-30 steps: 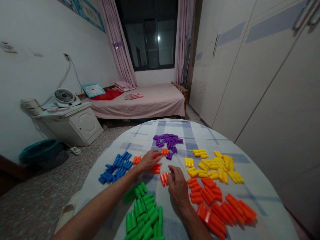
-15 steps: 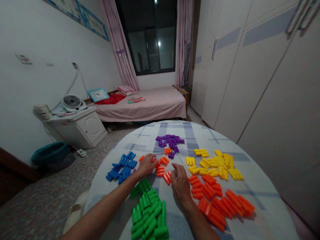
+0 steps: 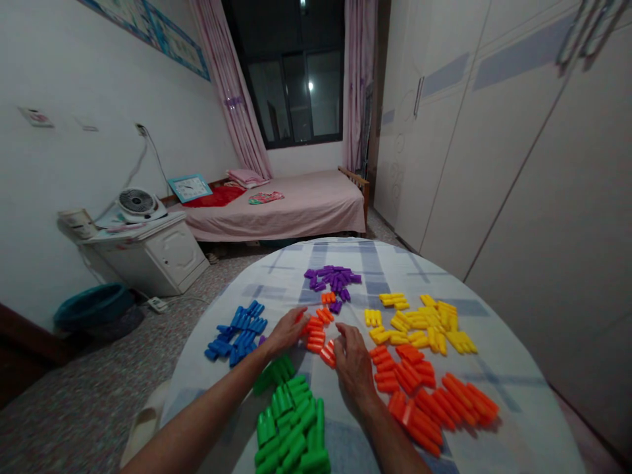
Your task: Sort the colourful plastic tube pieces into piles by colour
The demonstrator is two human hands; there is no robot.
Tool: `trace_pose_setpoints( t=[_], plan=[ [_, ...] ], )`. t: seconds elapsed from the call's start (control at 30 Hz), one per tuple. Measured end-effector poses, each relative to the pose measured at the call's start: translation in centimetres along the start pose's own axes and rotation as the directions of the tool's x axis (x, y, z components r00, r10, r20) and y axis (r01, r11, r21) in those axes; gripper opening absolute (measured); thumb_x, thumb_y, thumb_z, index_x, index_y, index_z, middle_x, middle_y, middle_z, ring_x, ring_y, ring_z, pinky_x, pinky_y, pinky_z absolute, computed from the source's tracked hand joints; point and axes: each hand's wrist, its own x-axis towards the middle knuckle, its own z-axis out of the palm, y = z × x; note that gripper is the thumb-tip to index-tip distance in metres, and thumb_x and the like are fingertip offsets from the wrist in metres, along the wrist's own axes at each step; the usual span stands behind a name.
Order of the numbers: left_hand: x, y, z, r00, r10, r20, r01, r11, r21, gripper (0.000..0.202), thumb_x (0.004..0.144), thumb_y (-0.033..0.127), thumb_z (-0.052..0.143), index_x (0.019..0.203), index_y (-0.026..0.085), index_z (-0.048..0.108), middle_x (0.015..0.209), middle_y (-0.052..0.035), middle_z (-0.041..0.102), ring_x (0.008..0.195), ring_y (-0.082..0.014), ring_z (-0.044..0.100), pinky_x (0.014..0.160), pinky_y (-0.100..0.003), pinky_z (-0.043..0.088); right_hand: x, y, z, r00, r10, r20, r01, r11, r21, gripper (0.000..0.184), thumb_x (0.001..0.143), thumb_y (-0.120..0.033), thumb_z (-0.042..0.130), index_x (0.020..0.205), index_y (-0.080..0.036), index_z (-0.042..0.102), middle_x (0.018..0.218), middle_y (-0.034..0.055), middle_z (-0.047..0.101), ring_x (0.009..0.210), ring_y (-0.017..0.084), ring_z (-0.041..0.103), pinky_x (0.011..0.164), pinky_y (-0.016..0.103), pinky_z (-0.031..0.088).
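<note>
Between my hands lies a small group of orange plastic pieces (image 3: 316, 340), short and rounded, side by side in little rows. My left hand (image 3: 285, 332) rests at the group's left edge, fingers stretched out over the nearest pieces; some fingertips are hidden. On the right side, my right hand (image 3: 353, 355) has its thumb and fingers apart, close beside the lowest orange row. Like pieces surround the hands: a blue pile (image 3: 239, 332) to the left, a green pile (image 3: 293, 421) below, a purple pile (image 3: 336, 278) beyond, and yellow (image 3: 424, 320) and larger orange (image 3: 429, 401) piles to the right.
The pieces lie on a round table with a checked cloth (image 3: 340, 250). A single bed (image 3: 306, 204) stands behind it, a tall wardrobe (image 3: 518, 197) on the right. To the left are a white cabinet (image 3: 172, 260) with a fan (image 3: 139, 203) and a teal basin (image 3: 93, 306).
My left hand has moved slightly nearer to me. An orange piece seen left of it before no longer shows there. My right hand stays almost in place; the view has shifted a little.
</note>
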Motion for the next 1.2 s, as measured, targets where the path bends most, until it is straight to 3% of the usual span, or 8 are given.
trace_pose_setpoints(
  t=[0.07, 0.23, 0.37, 0.47, 0.7, 0.9, 1.07, 1.2],
  plan=[
    [0.1, 1.0, 0.7, 0.995, 0.078, 0.055, -0.077, 0.997, -0.017, 0.046, 0.086, 0.041, 0.042, 0.119, 0.013, 0.058, 0.12, -0.0126, 0.062, 0.109, -0.0228, 0.059, 0.097, -0.037, 0.045, 0.0, 0.1, 0.1, 1.0, -0.008, -0.004, 0.008, 1.0, 0.0, 0.031, 0.082, -0.019, 0.04, 0.109, -0.018, 0.056, 0.1, 0.0076, 0.061, 0.095, 0.02, 0.056, 0.087, 0.035, 0.046],
    [3.5, 3.7, 1.8, 0.936, 0.351, 0.008, -0.346, 0.917, 0.197, 0.036, 0.085, 0.031, 0.049, 0.116, 0.016, 0.062, 0.128, -0.0116, 0.056, 0.12, -0.0228, 0.05, 0.105, -0.039, 0.038, 0.1, 0.3, 0.2, 1.0, -0.022, -0.005, 0.022, 1.0, -0.01, 0.03, 0.083, -0.018, 0.04, 0.109, -0.019, 0.056, 0.098, 0.0067, 0.061, 0.093, 0.019, 0.056, 0.084, 0.034, 0.046],
    [6.5, 4.5, 3.2, 0.898, 0.408, 0.165, -0.44, 0.85, 0.29, 0.036, 0.081, 0.019, 0.05, 0.115, 0.017, 0.062, 0.119, -0.0091, 0.061, 0.114, -0.0197, 0.053, 0.103, -0.034, 0.039, 0.0, 0.2, 0.1, 1.0, -0.017, -0.016, 0.016, 1.0, -0.011, 0.03, 0.083, -0.017, 0.039, 0.107, -0.019, 0.056, 0.099, 0.007, 0.061, 0.094, 0.019, 0.056, 0.086, 0.034, 0.046],
    [7.0, 4.9, 3.7, 0.918, 0.314, 0.241, -0.392, 0.812, 0.433, 0.032, 0.08, 0.018, 0.051, 0.11, 0.019, 0.064, 0.113, -0.0068, 0.063, 0.106, -0.0172, 0.057, 0.096, -0.028, 0.042, -0.1, 0.0, 0.0, 1.0, -0.004, -0.018, 0.004, 1.0, -0.006, 0.031, 0.083, -0.017, 0.038, 0.108, -0.019, 0.056, 0.099, 0.007, 0.061, 0.094, 0.019, 0.057, 0.085, 0.033, 0.046],
    [5.4, 5.7, 1.6, 0.981, 0.098, 0.168, -0.181, 0.776, 0.604, 0.033, 0.087, 0.035, 0.044, 0.081, 0.016, 0.07, 0.084, -0.0104, 0.068, 0.082, -0.0214, 0.063, 0.073, -0.03, 0.047, -0.2, -0.1, 0.2, 1.0, -0.007, -0.001, 0.007, 1.0, 0.008, 0.03, 0.084, -0.017, 0.039, 0.109, -0.02, 0.055, 0.099, 0.0063, 0.061, 0.094, 0.019, 0.057, 0.084, 0.033, 0.046],
    [5.8, 7.5, 3.1, 0.987, 0.078, 0.14, -0.15, 0.763, 0.629, 0.035, 0.082, 0.044, 0.05, 0.102, 0.022, 0.067, 0.095, -0.0073, 0.07, 0.094, -0.0222, 0.063, 0.079, -0.03, 0.047, -0.1, 0.3, 0.5, 1.0, -0.003, 0.013, 0.003, 1.0, 0.007, 0.031, 0.083, -0.016, 0.038, 0.109, -0.019, 0.055, 0.097, 0.0069, 0.06, 0.092, 0.019, 0.057, 0.084, 0.034, 0.046],
    [6.4, 7.9, 5.2, 0.991, 0.053, 0.123, -0.119, 0.769, 0.628, 0.031, 0.072, 0.033, 0.06, 0.098, 0.018, 0.068, 0.099, -0.0116, 0.069, 0.098, -0.0268, 0.062, 0.08, -0.034, 0.048, 0.0, 0.4, 0.4, 0.999, 0.04, -0.023, -0.039, 0.998, 0.044, 0.034, 0.082, -0.017, 0.038, 0.113, -0.019, 0.054, 0.101, 0.0067, 0.06, 0.09, 0.017, 0.058, 0.081, 0.031, 0.048],
    [7.0, 7.8, 4.3, 0.992, 0.083, 0.095, -0.124, 0.795, 0.594, 0.032, 0.076, 0.033, 0.056, 0.104, 0.019, 0.066, 0.103, -0.0087, 0.068, 0.097, -0.0235, 0.061, 0.08, -0.031, 0.048, -0.1, 0.1, 0.3, 0.999, 0.05, -0.021, -0.049, 0.998, 0.05, 0.035, 0.082, -0.017, 0.04, 0.114, -0.02, 0.054, 0.101, 0.0056, 0.06, 0.089, 0.016, 0.059, 0.079, 0.029, 0.048]
  ],
)
